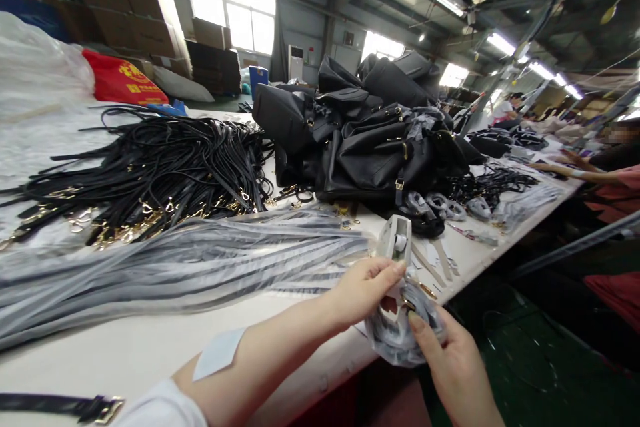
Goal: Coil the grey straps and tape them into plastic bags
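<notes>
My left hand (363, 290) and my right hand (450, 360) are both closed on a coiled black strap wrapped in a clear plastic sleeve (400, 330), held just off the table's front edge. The left fingers pinch its top, the right thumb presses its front. A white tape dispenser (395, 240) stands on the table right behind the left fingertips. A white patch (217, 352) sticks to my left forearm.
A white table (125, 347) carries a row of sleeved straps (175, 270), a heap of bare black straps with gold clasps (150, 177) and a pile of black handbags (370, 137). Another person's arm (575, 173) reaches in at right. A buckled strap (60, 407) lies near-left.
</notes>
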The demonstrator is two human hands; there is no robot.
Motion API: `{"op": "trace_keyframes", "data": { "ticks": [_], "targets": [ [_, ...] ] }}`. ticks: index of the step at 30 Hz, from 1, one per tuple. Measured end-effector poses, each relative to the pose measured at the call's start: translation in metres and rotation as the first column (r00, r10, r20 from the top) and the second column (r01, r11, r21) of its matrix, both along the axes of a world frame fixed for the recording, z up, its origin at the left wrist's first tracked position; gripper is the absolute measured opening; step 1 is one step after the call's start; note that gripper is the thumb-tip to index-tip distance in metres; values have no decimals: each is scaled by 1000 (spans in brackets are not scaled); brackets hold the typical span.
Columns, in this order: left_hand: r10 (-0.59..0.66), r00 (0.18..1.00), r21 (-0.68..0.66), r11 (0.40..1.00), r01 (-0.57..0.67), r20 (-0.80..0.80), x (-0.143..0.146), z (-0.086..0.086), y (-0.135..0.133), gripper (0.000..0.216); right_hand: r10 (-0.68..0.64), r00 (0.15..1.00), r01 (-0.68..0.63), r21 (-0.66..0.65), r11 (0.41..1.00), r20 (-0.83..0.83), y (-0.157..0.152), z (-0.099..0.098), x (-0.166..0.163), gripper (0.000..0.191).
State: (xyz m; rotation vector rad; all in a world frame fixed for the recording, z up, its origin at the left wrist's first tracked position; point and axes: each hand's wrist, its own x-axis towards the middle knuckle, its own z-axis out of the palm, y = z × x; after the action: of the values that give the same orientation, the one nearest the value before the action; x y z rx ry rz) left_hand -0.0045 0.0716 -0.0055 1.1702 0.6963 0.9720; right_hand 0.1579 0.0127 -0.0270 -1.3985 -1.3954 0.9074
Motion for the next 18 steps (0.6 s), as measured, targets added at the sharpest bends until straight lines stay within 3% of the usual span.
{"op": "trace_keyframes", "data": {
  "ticks": [5, 11, 18],
  "targets": [
    [-6, 977, 63, 998, 20, -213, 1, -3, -2, 45, -8, 1000, 8, -34, 999, 0, -4, 4, -6, 53],
    [-46, 976, 77, 995, 64, -211, 3, 0, -7, 41, 39, 999, -40, -34, 999, -6, -5, 4, -2, 56],
    [-77, 949, 249, 956, 157, -306, 2, -2, -4, 38, 53, 994, -59, -61, 996, -94, -8, 0, 1, 52]
  ]
}}
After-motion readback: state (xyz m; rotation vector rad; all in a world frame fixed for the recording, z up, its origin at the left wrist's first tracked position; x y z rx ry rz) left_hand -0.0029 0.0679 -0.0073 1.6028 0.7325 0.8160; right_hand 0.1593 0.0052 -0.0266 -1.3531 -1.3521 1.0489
